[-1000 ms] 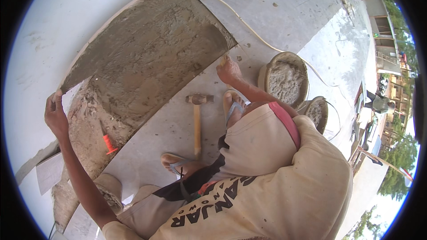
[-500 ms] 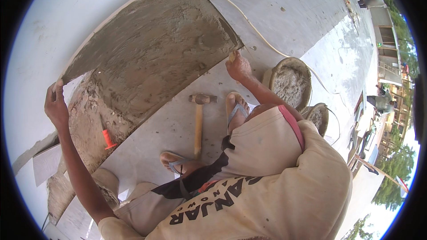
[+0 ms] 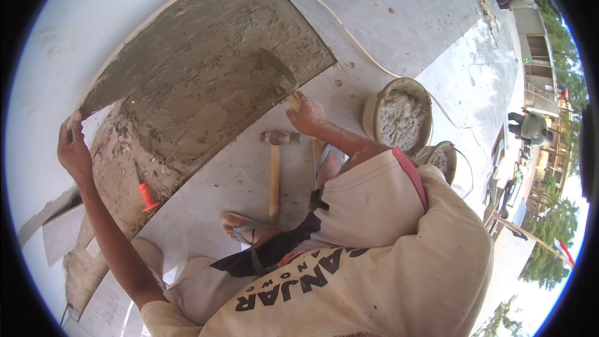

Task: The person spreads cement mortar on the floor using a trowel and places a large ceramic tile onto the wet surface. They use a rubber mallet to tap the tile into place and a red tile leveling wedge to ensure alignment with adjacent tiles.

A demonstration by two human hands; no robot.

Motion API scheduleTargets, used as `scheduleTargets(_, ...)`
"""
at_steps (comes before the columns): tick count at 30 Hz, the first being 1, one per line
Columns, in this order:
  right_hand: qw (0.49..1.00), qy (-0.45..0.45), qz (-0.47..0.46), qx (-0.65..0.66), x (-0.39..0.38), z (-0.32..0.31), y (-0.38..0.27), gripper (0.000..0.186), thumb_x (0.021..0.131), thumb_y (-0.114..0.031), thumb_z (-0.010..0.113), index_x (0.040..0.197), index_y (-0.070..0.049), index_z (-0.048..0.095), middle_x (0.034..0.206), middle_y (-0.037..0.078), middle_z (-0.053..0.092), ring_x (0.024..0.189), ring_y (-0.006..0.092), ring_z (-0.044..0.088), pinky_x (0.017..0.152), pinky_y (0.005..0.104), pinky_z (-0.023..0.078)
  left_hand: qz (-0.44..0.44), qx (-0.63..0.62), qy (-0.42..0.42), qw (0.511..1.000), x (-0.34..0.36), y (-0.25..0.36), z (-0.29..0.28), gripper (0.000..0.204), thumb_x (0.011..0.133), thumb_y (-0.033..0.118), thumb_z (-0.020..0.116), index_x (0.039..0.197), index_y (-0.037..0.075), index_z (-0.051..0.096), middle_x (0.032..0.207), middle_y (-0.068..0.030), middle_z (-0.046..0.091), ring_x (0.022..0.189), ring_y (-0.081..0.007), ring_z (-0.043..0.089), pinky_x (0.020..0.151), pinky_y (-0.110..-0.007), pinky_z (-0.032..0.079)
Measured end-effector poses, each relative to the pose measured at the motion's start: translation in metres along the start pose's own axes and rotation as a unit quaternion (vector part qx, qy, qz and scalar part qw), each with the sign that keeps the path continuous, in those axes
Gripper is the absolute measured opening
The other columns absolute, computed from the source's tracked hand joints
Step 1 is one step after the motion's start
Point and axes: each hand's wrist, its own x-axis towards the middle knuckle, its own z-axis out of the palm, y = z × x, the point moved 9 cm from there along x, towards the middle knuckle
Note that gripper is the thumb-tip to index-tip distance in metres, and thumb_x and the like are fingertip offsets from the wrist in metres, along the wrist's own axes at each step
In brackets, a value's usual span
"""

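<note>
Tile: the tilted tile stands raised along the far side of the work, beside the wall; its visible face is coated in damp grey-brown mortar, with a thin pale edge along the top.
Left hand: the left hand is at the near left corner of the tile, fingers and thumb pinching its edge.
Right hand: the right hand is closed around the yellowish handle of a trowel.
Trowel blade: smeared with mortar, low over the bed; whether it presses in cannot be told.
Mortar bed: the bed is wet, brown-grey and ridged, with a straight edge along the floor tiles.
Rough ground: crumbly brown soil at the left end, an orange-handled tool on it.
Floor: smooth grey tiles, specked with dirt; a wooden-handled hammer lies there.
Buckets: a large bucket of pale grey mix, a smaller bucket just beside it.
Cable: a cream cable curves past.
Room: white wall at left; at right, two people in the distance and green trees.
</note>
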Motion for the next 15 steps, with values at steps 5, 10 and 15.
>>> scheduleTargets(5, 0.998, -0.023, 0.002, -0.056, 0.002, 0.008, 0.021, 0.062, 0.084, -0.032, 0.064, 0.135, -0.001, 0.048, 0.121, 0.023, 0.060, 0.113, 0.0392, 0.058, 0.098, 0.0463, 0.046, -0.008, 0.004, 0.007, 1.000, 0.002, -0.007, 0.003, 0.047, 0.093, 0.048, 0.063, 0.116, 0.008, 0.070, 0.093, -0.0081, 0.071, 0.087, -0.0174, 0.064, 0.080, -0.031, 0.049)
scheduleTargets(10, 0.995, -0.004, -0.035, -0.091, 0.010, -0.018, 0.020, 0.045, 0.087, -0.032, 0.058, 0.122, -0.003, 0.060, 0.117, 0.021, 0.062, 0.110, 0.0371, 0.060, 0.094, 0.0469, 0.047, -0.024, 0.015, 0.029, 0.999, 0.001, -0.013, -0.001, 0.049, 0.092, 0.049, 0.064, 0.117, 0.007, 0.070, 0.092, -0.0094, 0.071, 0.086, -0.0182, 0.064, 0.079, -0.031, 0.050)
scheduleTargets(15, 0.987, 0.122, 0.087, -0.066, 0.090, -0.110, 0.121, 0.028, 0.086, -0.027, 0.063, 0.104, -0.006, 0.069, 0.105, 0.020, 0.068, 0.103, 0.0352, 0.065, 0.089, 0.0444, 0.051, -0.021, 0.001, 0.022, 1.000, 0.002, -0.013, 0.002, 0.055, 0.090, 0.052, 0.065, 0.117, 0.004, 0.069, 0.095, -0.0113, 0.072, 0.088, -0.0193, 0.066, 0.080, -0.032, 0.050)
